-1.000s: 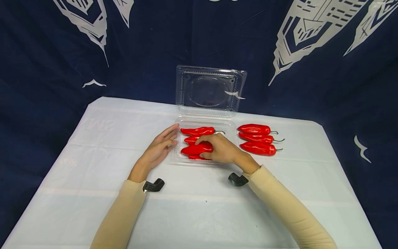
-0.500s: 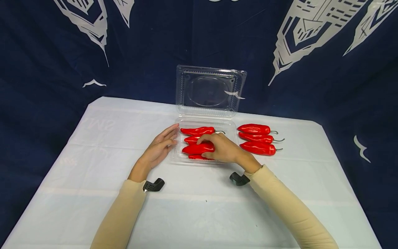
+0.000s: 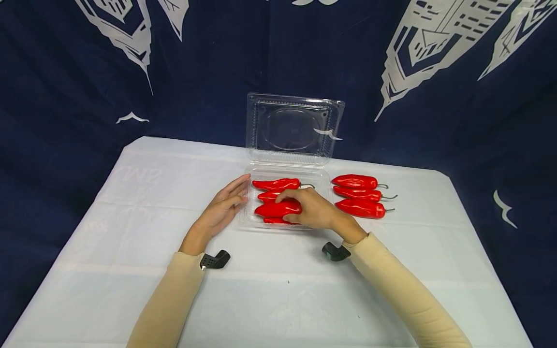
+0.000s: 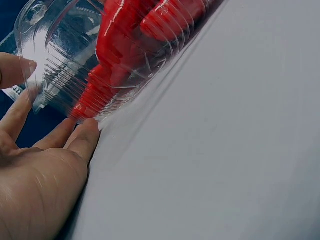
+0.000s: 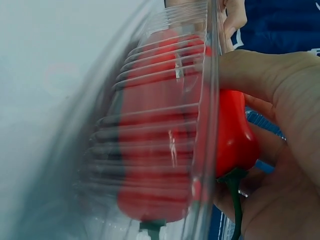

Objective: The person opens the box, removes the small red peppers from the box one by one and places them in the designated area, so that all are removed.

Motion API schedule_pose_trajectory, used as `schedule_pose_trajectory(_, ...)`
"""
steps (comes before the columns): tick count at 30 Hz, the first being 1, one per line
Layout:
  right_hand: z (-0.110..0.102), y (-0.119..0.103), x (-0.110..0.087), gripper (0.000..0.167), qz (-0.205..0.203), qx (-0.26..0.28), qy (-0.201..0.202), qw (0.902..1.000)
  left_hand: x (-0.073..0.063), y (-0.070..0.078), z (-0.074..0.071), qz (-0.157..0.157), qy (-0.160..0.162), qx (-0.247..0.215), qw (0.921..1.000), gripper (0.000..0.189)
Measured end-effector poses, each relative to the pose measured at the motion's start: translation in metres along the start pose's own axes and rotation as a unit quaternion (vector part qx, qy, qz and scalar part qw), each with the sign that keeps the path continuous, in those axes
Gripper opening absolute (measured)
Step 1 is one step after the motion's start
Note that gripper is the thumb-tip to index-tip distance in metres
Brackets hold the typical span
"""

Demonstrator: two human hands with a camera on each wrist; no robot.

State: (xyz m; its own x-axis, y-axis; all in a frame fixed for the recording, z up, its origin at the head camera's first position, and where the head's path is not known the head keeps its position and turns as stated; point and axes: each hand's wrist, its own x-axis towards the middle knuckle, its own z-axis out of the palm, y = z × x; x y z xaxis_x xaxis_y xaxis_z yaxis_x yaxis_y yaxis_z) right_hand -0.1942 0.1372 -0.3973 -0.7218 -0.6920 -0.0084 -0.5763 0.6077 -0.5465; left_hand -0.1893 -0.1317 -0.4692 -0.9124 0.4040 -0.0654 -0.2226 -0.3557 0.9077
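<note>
A clear plastic clamshell box stands with its lid up and several red peppers inside. My right hand grips a red pepper by its stem half, thumb on the near side and fingers on the far side. In the right wrist view that pepper shows above the box rim, its green stem toward the palm; another pepper lies behind the ribbed wall. My left hand touches the box's left side with extended fingers. In the left wrist view its fingertips rest at the ribbed wall.
To the right of the box lie three red peppers in a stack of rows, stems pointing right. The raised lid leans at the back, before a dark blue patterned cloth. A white cloth covers the table.
My right hand has shifted slightly right with the pepper in its grip. The left hand and the box have stayed in place.
</note>
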Motion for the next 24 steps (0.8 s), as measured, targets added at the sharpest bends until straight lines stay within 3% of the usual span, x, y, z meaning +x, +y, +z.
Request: schedule_pose_trajectory(24,-0.018,0.011,-0.022,0.044,0.026,0.045,0.047,0.9975,-0.001,0.0,0.001,0.003,0.0,0.005,1.0,0.068)
